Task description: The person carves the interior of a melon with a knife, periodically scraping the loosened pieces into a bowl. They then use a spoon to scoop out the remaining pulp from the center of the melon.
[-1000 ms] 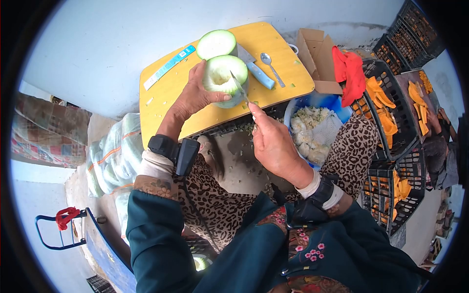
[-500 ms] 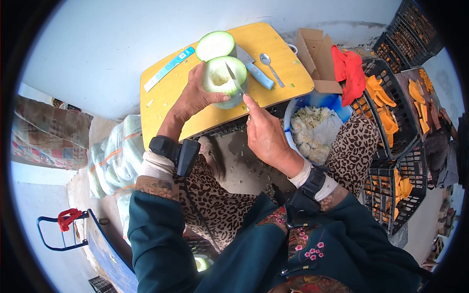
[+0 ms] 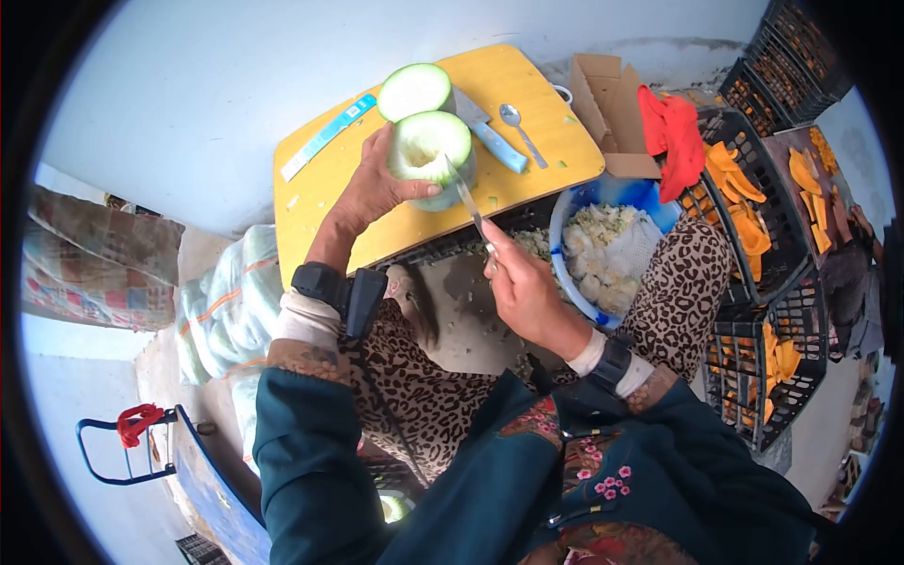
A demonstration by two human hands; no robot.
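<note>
- Currently, the left hand [image 3: 384,179] is wrapped around the side of the hollowed gourd [image 3: 459,146], thumb along the near side
- The right hand [image 3: 529,290] grips a small knife [image 3: 468,204], its blade angled up to the near edge of the hollow; whether the tip touches the flesh, I cannot tell
- The hollowed gourd sits cut face up on the yellow tabletop [image 3: 353,235], near the front edge
- Just behind it is the second gourd piece [image 3: 414,91], its pale cut face also upward
- Left of the gourds lies a blue-and-white printed strip [image 3: 328,137], a darker blue block near its far end; the print is too small to read
- To their right lie a blue-handled knife [image 3: 501,149], its blade partly hidden, and a metal spoon [image 3: 510,115]
- Beside the tabletop, a blue-and-white tub [image 3: 661,217] holds pale pulp [image 3: 593,273] and white mesh
- Behind the tub stand an open cardboard box [image 3: 595,104] and a red cloth [image 3: 673,137], near black crates [image 3: 800,377] with orange slices [image 3: 747,240]
</note>
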